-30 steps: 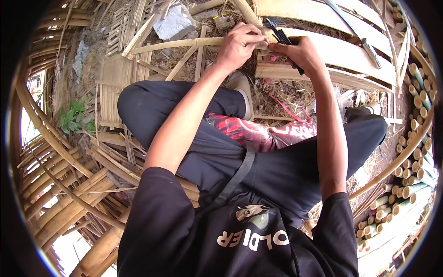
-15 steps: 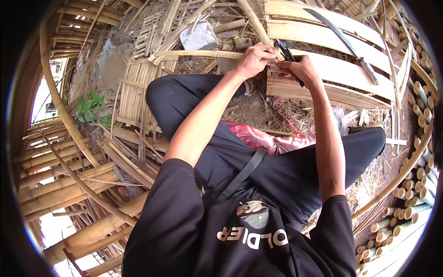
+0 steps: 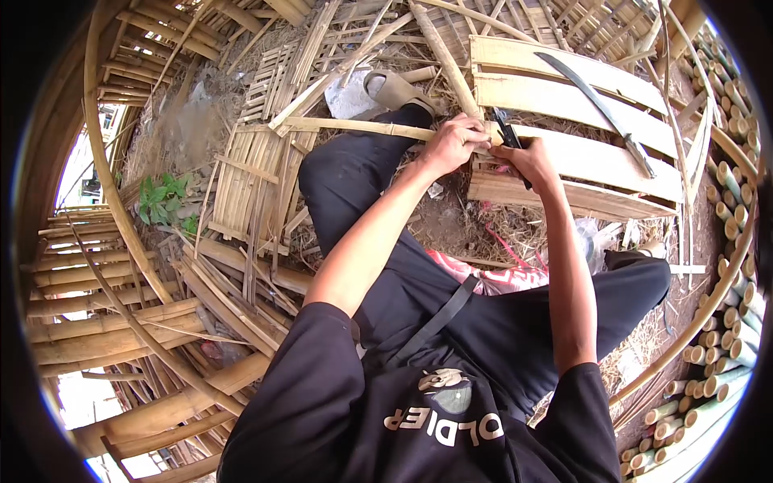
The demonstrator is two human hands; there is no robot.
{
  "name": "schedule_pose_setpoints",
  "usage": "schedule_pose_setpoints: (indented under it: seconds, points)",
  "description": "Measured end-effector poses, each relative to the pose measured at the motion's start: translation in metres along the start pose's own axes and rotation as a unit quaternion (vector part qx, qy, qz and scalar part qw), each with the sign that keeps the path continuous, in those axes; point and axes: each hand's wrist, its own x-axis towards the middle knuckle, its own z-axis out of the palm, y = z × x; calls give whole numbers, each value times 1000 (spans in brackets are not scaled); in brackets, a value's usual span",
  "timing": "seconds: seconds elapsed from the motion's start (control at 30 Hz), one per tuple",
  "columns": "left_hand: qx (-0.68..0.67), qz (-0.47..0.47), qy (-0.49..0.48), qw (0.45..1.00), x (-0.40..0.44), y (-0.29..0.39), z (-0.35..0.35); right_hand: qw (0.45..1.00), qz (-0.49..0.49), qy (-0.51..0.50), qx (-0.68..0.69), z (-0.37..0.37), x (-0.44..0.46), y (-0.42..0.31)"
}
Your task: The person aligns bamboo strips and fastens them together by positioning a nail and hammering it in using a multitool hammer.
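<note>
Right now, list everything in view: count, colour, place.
Slim tool: one, black, in right hand
Thin bamboo piece: one, tan, in left hand
Slatted wooden crate: one, pale, upper right
Long curved blade: one, grey, on crate
Cut bamboo poles: many, tan-green, far right
Rough block: one, pale grey, beside sandal
Leafy plant: one, green, left
Worn sandal: one clear, tan, upper middle
Hands: two, bare, crate's left edge

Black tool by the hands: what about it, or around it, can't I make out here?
In the head view:
- Black tool: partly covered by the right hand; too small to tell its kind.
- Left hand: its own fingers hide what the fingertips press on.
- Bamboo poles: cut off by the round dark edge, partly washed out by glare.
</note>
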Motion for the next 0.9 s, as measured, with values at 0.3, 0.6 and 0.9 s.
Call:
schedule_pose_setpoints:
  seconds: [0.3,0.6,0.9]
  points:
    - [-2,-13,12,1000,-1,1,3,1000,-2,-14,14,-1,-11,-9]
    - [15,-25,-9,1000,1,3,2,997,-31,-5,70,7,7,14]
    - [-21,-10,-19,1000,6,1,-1,1000,14,26,7,7,-1,6]
